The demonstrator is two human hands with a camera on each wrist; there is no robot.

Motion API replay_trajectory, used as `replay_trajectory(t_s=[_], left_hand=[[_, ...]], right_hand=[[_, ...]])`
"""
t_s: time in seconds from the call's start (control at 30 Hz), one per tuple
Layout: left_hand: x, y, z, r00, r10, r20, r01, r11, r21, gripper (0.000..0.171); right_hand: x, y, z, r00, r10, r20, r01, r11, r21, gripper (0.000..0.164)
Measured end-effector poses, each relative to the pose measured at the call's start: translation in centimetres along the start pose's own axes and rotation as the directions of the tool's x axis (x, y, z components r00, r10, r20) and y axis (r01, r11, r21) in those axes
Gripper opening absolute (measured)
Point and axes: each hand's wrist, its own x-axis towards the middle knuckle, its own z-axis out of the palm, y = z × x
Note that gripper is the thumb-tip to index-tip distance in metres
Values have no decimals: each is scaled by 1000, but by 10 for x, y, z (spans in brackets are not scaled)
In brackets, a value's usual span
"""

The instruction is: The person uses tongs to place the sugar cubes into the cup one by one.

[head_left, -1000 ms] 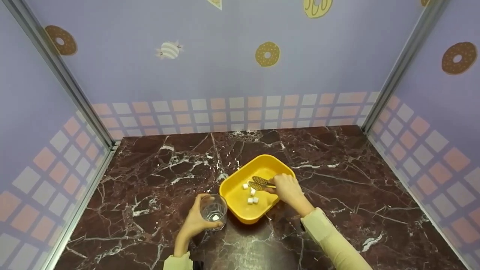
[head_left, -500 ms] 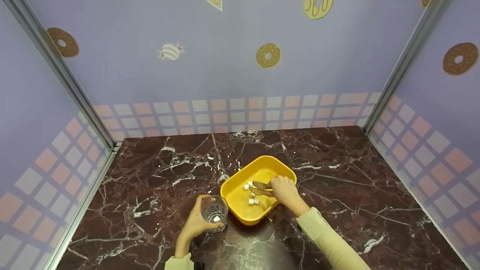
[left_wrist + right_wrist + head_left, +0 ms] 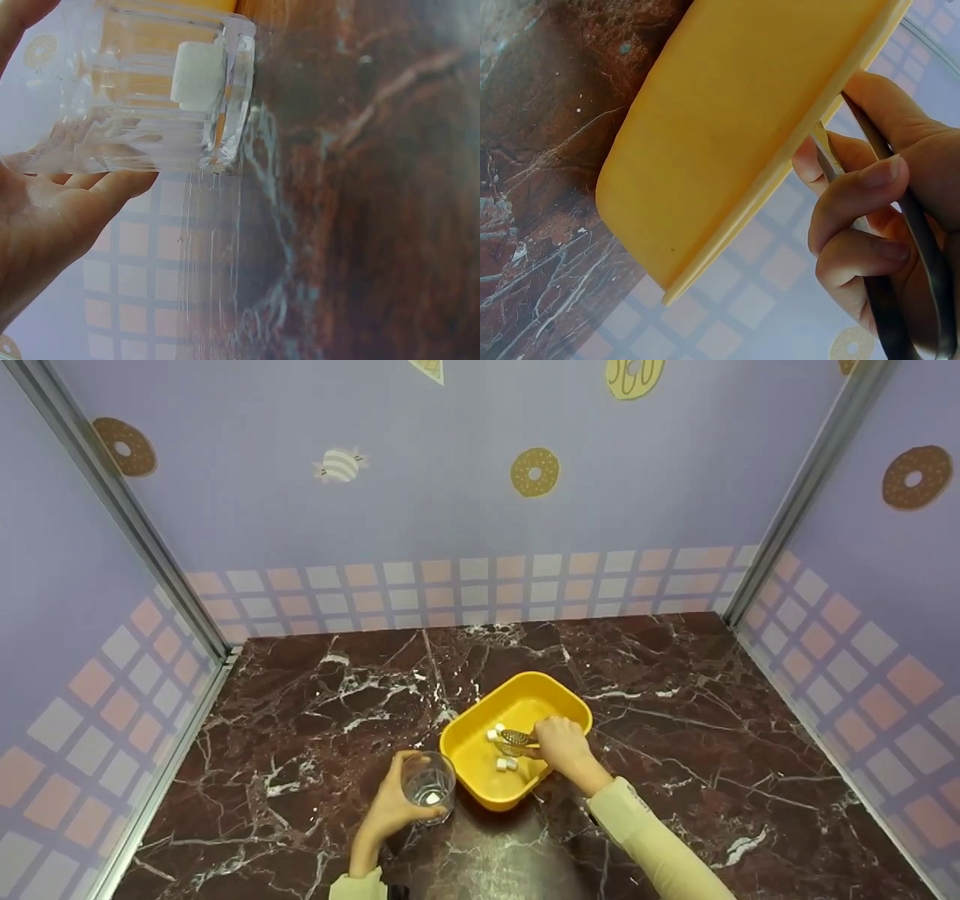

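My left hand (image 3: 394, 802) grips a clear drinking glass (image 3: 429, 769) that stands on the table just left of the yellow tub (image 3: 480, 791). A white cube (image 3: 199, 76) lies at the bottom of the glass. My right hand (image 3: 562, 742) reaches over the tub's right rim and holds metal tongs (image 3: 900, 300), their arms between curled fingers and thumb. Inside the tub the perforated tong heads (image 3: 514, 741) are close together beside several white cubes (image 3: 506, 764). Whether a cube sits between the heads is hidden. In the right wrist view the tub wall covers the tong tips.
The table (image 3: 315, 780) is dark red marble with white veins and small white specks. Purple patterned panels (image 3: 450, 510) enclose it at the back and both sides. A metal strip (image 3: 161, 780) runs along the left edge.
The tong heads have drawn closer together among the cubes, and my right hand has shifted slightly left and nearer. The left hand and glass have stayed in place.
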Motion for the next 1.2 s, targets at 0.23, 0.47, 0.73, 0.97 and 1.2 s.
replay_trajectory(t_s=[0.23, 0.47, 0.73, 0.97, 1.2], left_hand=[[0, 2, 0, 1000, 2, -7, -2, 1000, 3, 85], [0, 2, 0, 1000, -12, -2, 12, 1000, 2, 85], [0, 1, 0, 1000, 17, 3, -17, 1000, 5, 84], [0, 0, 1, 1000, -5, 2, 5, 1000, -7, 83], [0, -2, 0, 1000, 13, 0, -13, 1000, 5, 83]], right_hand=[[-1, -4, 2, 999, -8, -43, 6, 999, -37, 33], [-4, -7, 3, 995, -42, -95, 32, 994, -105, 32], [-4, -10, 2, 997, -52, -60, 45, 992, -122, 33], [-2, -10, 5, 998, -48, -31, 44, 992, -119, 32], [-2, -8, 7, 997, -50, -51, 45, 995, -93, 31]])
